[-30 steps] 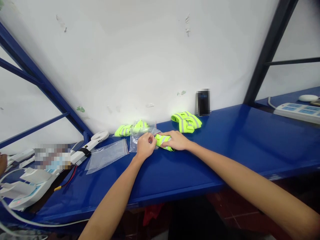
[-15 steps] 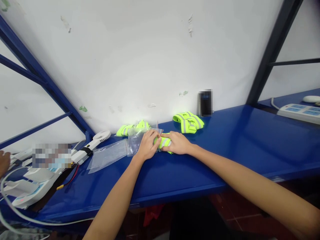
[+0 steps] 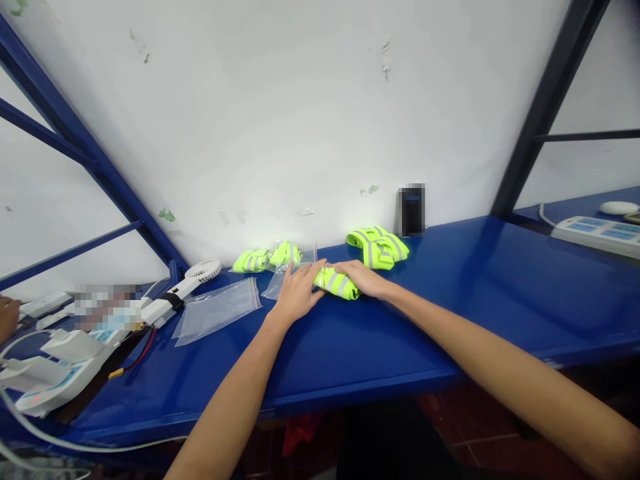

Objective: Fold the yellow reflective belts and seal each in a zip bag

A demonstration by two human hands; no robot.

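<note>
The left forearm (image 3: 235,387) and right forearm (image 3: 480,343) converge forward. The left hand (image 3: 301,290) has its fingers extended, thumb parted; the right hand (image 3: 364,277) angles inward, back uppermost.

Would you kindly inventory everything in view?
Near bundle: one, neon yellow, between hands
Rear bundles: at least two, neon yellow, near wall
Clear bags: at least two, colourless, left
Handheld fan: one, white, left
Power strips: two, white, both sides
Cables: several, mostly white, mostly left
Blurred object: one, dark, against wall
Oval object: one, white, far right
Table: at least one, blue, centre
Wall: one, white, behind
Frames: two, blue left, dark right
Crumpled item: one, red, below table
Floor: one, reddish, below
Another person's hand: one, left edge
Left hand: one, at near bundle
Right hand: one, at near bundle
</note>
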